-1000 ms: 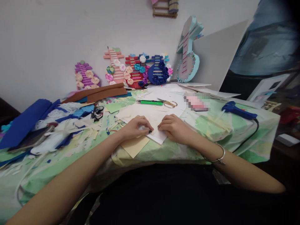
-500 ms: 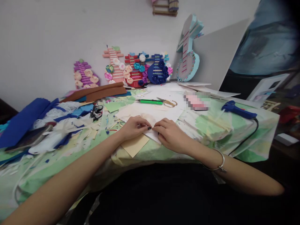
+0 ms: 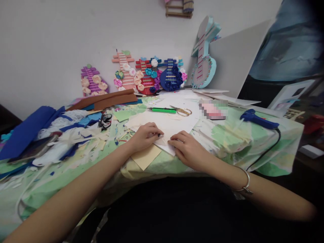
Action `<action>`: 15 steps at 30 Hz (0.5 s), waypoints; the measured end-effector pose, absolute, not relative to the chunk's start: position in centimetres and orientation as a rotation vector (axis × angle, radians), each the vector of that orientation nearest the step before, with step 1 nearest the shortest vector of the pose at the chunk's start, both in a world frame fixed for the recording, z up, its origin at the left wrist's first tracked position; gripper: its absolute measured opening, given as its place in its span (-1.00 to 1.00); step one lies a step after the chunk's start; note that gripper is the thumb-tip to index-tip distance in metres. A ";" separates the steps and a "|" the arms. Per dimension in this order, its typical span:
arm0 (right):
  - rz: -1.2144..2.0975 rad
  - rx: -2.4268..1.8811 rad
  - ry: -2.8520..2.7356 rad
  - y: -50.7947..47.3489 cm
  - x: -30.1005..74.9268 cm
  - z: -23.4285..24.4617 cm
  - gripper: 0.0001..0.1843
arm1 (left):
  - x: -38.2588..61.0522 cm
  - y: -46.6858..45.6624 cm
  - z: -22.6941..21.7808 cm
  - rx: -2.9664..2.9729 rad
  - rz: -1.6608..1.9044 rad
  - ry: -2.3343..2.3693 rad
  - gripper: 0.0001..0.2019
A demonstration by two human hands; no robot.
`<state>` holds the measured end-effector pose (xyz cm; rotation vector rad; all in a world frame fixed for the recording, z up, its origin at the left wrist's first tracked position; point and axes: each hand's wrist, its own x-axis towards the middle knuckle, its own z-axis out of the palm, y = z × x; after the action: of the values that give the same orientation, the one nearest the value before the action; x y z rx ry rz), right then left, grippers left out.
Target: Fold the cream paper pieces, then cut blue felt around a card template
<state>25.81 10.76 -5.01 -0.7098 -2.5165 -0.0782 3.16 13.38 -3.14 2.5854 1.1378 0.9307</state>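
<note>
Both my hands rest on a pale cream sheet of paper [image 3: 167, 125] near the table's front edge. My left hand [image 3: 144, 136] has its fingers curled and pressed down on the sheet's left part. My right hand [image 3: 186, 148] lies just to the right of it, fingers bent and pressing the sheet's near corner; a silver bangle [image 3: 243, 187] sits on that wrist. A yellow-tan paper piece [image 3: 145, 158] pokes out below the left hand. Fingertips of the two hands are a short gap apart.
Gold scissors [image 3: 182, 111] and a green craft knife [image 3: 163, 110] lie behind the sheet. A blue glue gun [image 3: 257, 118] with a black cord sits at the right. Blue foam and paper scraps [image 3: 37, 135] crowd the left. Flowered guitar-shaped crafts [image 3: 149, 76] lean on the wall.
My right hand has slid back toward me and slightly right along the sheet's near edge, opening a small gap from the left hand. The left hand has stayed in place.
</note>
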 end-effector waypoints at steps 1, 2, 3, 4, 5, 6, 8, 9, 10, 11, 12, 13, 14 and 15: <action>-0.079 -0.715 -2.516 10.8 25.9 -5.1 -0.74 | 3.1 13.3 -3.0 2.597 0.952 1.118 -0.78; -0.079 -0.719 -2.513 10.8 25.9 -5.1 -0.74 | 3.1 13.2 -2.8 2.621 0.973 1.095 -0.77; -0.074 -0.721 -2.509 10.8 25.9 -5.1 -0.74 | 3.2 12.9 -2.6 2.661 0.990 1.070 -0.77; -0.066 -0.722 -2.505 10.8 25.9 -5.1 -0.73 | 3.3 12.5 -2.4 2.720 0.998 1.045 -0.77; -0.050 -0.720 -2.500 10.8 25.8 -5.0 -0.73 | 3.6 11.9 -2.2 2.795 0.984 1.045 -0.78; -0.026 -0.715 -2.495 10.8 25.8 -4.9 -0.73 | 4.0 11.1 -2.1 2.877 0.956 1.065 -0.79; 0.044 -0.700 -2.484 11.1 25.9 -4.5 -0.72 | 5.1 9.4 -2.3 3.048 0.786 1.174 -0.80; 0.088 -0.687 -2.483 11.3 26.0 -4.3 -0.72 | 5.8 8.5 -2.5 3.098 0.697 1.276 -0.79; 0.136 -0.675 -2.482 11.6 26.1 -4.0 -0.73 | 6.5 7.6 -2.8 3.129 0.633 1.360 -0.74; 0.194 -0.666 -2.488 12.1 26.2 -3.7 -0.73 | 7.2 6.8 -3.2 3.143 0.605 1.430 -0.68; 0.266 -0.659 -2.500 12.6 26.3 -3.4 -0.74 | 7.7 6.1 -3.5 3.135 0.599 1.498 -0.63; 0.352 -0.690 -2.493 13.3 26.5 -3.2 -0.76 | 8.2 5.6 -3.9 3.123 0.589 1.538 -0.59; 0.464 -0.734 -2.487 14.0 26.5 -2.9 -0.77 | 8.6 5.2 -4.1 3.117 0.584 1.573 -0.56; 0.561 -0.763 -2.470 14.7 26.6 -2.7 -0.79 | 8.8 5.0 -4.3 3.107 0.588 1.602 -0.54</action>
<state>26.57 14.74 -2.69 -0.7632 -2.4702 0.5608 8.78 4.99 -4.31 3.1066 1.6024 0.5882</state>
